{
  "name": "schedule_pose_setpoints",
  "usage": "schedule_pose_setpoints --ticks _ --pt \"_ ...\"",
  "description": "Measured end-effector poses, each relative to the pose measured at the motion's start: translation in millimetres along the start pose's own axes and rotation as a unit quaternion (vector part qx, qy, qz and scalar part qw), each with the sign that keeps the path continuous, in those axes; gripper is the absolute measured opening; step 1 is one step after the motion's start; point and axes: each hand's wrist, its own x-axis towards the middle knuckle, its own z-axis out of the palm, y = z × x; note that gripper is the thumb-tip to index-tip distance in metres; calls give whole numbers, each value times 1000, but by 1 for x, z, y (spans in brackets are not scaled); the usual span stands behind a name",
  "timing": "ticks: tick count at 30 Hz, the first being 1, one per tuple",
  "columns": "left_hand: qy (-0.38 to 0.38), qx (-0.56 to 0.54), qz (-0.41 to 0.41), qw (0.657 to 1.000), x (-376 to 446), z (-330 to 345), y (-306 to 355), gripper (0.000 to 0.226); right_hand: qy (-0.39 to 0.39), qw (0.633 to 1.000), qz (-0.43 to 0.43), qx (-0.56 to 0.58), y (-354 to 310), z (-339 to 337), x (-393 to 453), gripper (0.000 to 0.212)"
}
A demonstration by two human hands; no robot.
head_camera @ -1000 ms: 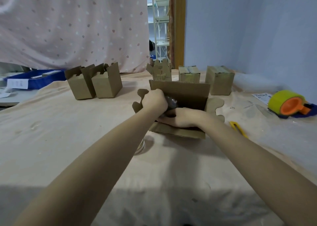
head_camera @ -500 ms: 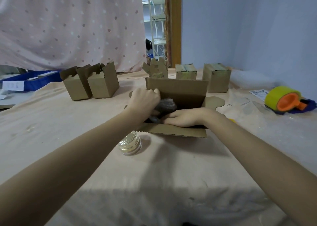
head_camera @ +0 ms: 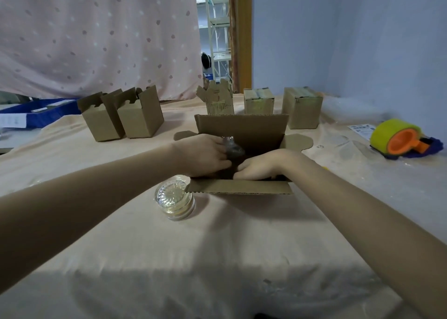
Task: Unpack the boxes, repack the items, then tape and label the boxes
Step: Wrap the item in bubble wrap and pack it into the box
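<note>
Head view: open box (head_camera: 242, 130) mid-desk, both hands inside. Left hand (head_camera: 205, 155) grip clamped on bubble-wrapped item (head_camera: 232, 147); right hand (head_camera: 261, 166) grip cannot be told. Glass jar (head_camera: 174, 201) already out. Two rear boxes (head_camera: 302, 107) apparently sealed; taping, labelling outstanding.

Dim, bluish light from the back doorway (forearms softly blurred), edges bowed by the wide lens.

Glass jar (head_camera: 174, 201) left of open box (head_camera: 242, 188)
</note>
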Motion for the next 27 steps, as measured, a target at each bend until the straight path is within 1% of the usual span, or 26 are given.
schedule_pose_setpoints --ticks 1,3,4,5,6,7,9,11,12,13,14,15,16,19,20,22,24,25,26,27 --pt "-35 -8 -4 999 -4 3 -3 35 -7 1000 0 4 -1 0 -1 31" --pt "-113 10 -5 993 -5 5 -6 44 -14 1000 -3 4 -1 -1 0 38" --pt "-128 40 -10 991 -3 8 -7 46 -15 1000 -4 0 0 -1 1 39" --pt "-166 60 -19 984 -2 9 -7 42 -16 1000 -5 -6 0 -1 1 40" --pt "-207 60 -37 976 3 9 -6 32 -17 1000 -4 -8 0 -1 2 42" --pt "-236 26 -70 969 7 5 -4 23 -17 1000 -4 -5 0 -1 2 44" --pt "-304 -43 -118 944 16 2 -1 25 -15 1000 -3 12 0 0 3 46" --pt "-344 -76 -70 933 23 -3 -4 31 -14 999 -5 29 -1 0 2 47" --pt "-392 -79 -70 914 26 -8 -1 36 -14 999 -5 32 -1 -1 2 48" --pt "-430 -58 -75 898 29 -14 2 42 -16 999 -5 32 -2 -1 2 49" --pt "-442 -33 -80 893 30 -17 2 47 -18 999 -1 31 -2 -1 2 50" --pt "-436 -40 -114 892 31 -16 2 49 -18 999 4 30 -1 0 4 50" --pt "-442 -37 -114 889 34 -14 2 50 -18 999 9 27 0 0 5 51" --pt "-427 -1 -66 902 32 -17 5 50 -11 999 24 18 4 0 11 54" --pt "-429 10 -50 902 31 -17 5 51 -10 999 29 16 5 0 13 55" --pt "-400 29 -18 916 29 -20 2 52 -10 999 32 15 6 0 14 57" --pt "-366 4 -11 931 21 -21 0 51 -16 999 24 19 5 0 15 56" --pt "-313 -23 -14 950 15 -19 0 50 -22 999 19 17 4 0 15 54" --pt "-231 -35 -7 972 9 -14 -1 48 -29 999 15 11 3 -1 14 51" --pt "-164 -41 -3 986 2 -11 -3 47 -30 999 12 4 4 -2 14 49"
